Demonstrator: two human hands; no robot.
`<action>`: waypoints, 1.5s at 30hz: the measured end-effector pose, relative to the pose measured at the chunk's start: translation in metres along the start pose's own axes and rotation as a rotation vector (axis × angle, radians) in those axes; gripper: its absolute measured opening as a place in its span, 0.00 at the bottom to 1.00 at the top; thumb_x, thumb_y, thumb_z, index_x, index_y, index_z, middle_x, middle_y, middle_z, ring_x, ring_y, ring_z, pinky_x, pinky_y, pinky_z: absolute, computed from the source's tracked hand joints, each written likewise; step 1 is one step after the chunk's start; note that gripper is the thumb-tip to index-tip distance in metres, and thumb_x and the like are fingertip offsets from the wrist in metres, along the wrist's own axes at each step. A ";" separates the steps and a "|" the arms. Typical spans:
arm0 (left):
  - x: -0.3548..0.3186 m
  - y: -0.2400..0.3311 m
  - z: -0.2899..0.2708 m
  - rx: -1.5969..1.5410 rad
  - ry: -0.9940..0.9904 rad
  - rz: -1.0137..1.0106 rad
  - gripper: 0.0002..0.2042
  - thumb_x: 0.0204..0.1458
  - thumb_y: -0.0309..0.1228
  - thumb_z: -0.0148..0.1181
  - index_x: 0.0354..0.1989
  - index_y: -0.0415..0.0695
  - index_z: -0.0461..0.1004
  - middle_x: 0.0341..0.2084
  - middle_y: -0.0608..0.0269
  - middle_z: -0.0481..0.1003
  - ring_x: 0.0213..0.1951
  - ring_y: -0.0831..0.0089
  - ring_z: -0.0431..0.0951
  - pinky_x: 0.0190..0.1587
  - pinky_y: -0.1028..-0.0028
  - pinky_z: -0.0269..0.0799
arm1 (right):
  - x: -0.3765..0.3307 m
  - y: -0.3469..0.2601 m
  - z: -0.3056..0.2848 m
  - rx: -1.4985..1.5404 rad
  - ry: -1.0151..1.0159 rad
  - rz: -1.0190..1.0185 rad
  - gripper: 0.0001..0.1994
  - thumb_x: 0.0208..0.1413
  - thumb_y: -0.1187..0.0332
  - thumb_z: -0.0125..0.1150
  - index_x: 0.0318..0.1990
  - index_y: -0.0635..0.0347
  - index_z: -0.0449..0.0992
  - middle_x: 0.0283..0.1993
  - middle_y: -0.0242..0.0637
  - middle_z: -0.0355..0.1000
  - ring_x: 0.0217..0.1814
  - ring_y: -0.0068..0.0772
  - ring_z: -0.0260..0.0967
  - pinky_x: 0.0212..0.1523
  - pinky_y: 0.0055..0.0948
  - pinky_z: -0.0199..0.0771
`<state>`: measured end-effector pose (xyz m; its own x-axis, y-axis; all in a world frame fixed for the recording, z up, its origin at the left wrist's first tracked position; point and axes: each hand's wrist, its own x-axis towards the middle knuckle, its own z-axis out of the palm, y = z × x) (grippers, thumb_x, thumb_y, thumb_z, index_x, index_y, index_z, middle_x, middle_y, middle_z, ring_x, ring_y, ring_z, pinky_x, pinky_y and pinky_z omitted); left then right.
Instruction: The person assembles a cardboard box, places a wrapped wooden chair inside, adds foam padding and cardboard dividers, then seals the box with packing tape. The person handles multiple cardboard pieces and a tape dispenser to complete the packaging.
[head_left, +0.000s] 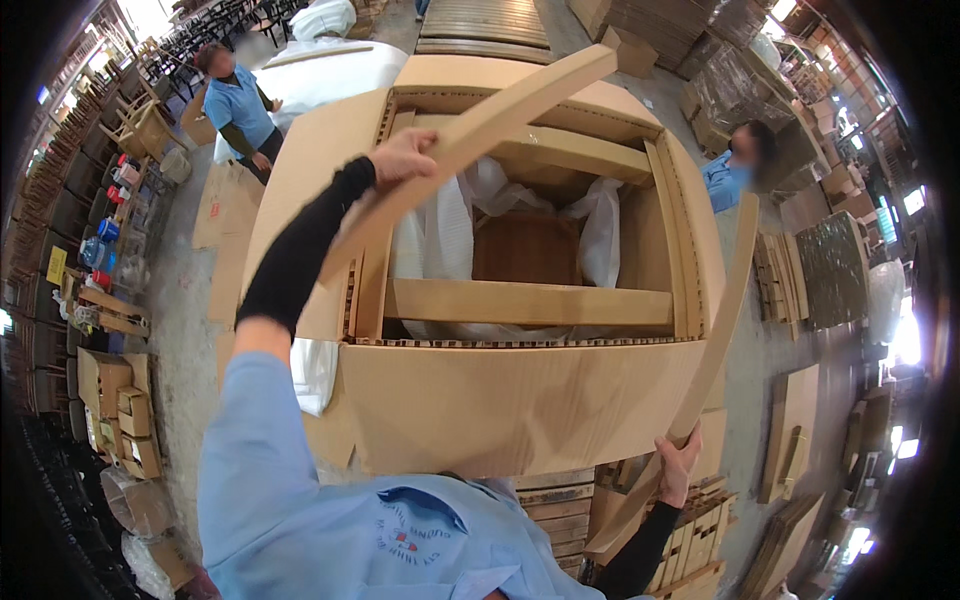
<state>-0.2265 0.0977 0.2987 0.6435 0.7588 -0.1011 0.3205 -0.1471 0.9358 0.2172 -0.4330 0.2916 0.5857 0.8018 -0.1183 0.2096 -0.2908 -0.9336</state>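
Over the box (pixel 510 405), at its left and far edges: left strip (pixel 535 108), a long cardboard piece, held up in your left hand (pixel 403 160).
Outside the box's right edge: right strip (pixel 722 320), same kind, in your right hand (pixel 680 468).
Left grip: fingers curled, pinching the strip's upper edge; nearer its left end than its far one.
Right grip: thumb and fingers closed round the strip near its lower end; some fingertips hidden, can't tell how they sit.
Left strip axis: diagonal, from the left edge up past the far edge, tip pointing far right.
Right strip axis: near-to-far, leaning right; low end toward you past the near right corner. Bow may be lens bend.
Step, my read: positioning two strips at once.
Do it well: square each strip to a box edge before lowering; clear the foam wrap (pixel 448 240) and near crosspiece (pixel 530 302). Swing the right one slowly, long free end. Check the co-worker (pixel 720 185) by its tip; depth unclear.
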 end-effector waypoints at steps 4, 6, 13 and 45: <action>0.018 -0.097 -0.067 0.755 0.005 -0.166 0.27 0.40 0.36 0.63 0.51 0.36 0.74 0.36 0.51 0.81 0.38 0.60 0.81 0.41 0.63 0.76 | 0.020 -0.027 0.023 -0.196 -0.085 -0.192 0.43 0.45 0.62 0.72 0.70 0.68 0.61 0.60 0.44 0.69 0.62 0.36 0.67 0.63 0.35 0.66; 0.023 -0.116 -0.072 0.774 -0.016 -0.176 0.28 0.40 0.41 0.62 0.51 0.39 0.75 0.41 0.45 0.81 0.43 0.50 0.80 0.45 0.61 0.76 | 0.036 -0.029 0.028 -0.184 -0.099 -0.228 0.42 0.47 0.60 0.73 0.69 0.68 0.62 0.60 0.43 0.70 0.63 0.35 0.67 0.64 0.35 0.66; -0.019 -0.089 -0.009 1.027 0.440 0.610 0.15 0.53 0.35 0.59 0.45 0.39 0.76 0.55 0.54 0.75 0.57 0.54 0.73 0.60 0.54 0.68 | 0.100 -0.069 0.042 -0.492 -0.528 -0.305 0.33 0.54 0.45 0.73 0.54 0.67 0.76 0.45 0.36 0.79 0.46 0.29 0.75 0.48 0.31 0.74; -0.082 -0.110 0.061 1.159 -0.339 0.464 0.06 0.48 0.26 0.62 0.34 0.40 0.73 0.20 0.48 0.77 0.30 0.50 0.83 0.29 0.57 0.80 | 0.204 -0.075 0.262 -0.743 -1.268 -0.339 0.26 0.58 0.60 0.67 0.58 0.69 0.74 0.43 0.48 0.78 0.45 0.32 0.75 0.46 0.31 0.73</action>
<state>-0.2718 0.0128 0.1836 0.9448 0.3160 -0.0870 0.3232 -0.9423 0.0871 0.1155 -0.1109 0.2493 -0.5338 0.6773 -0.5062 0.7570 0.1160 -0.6430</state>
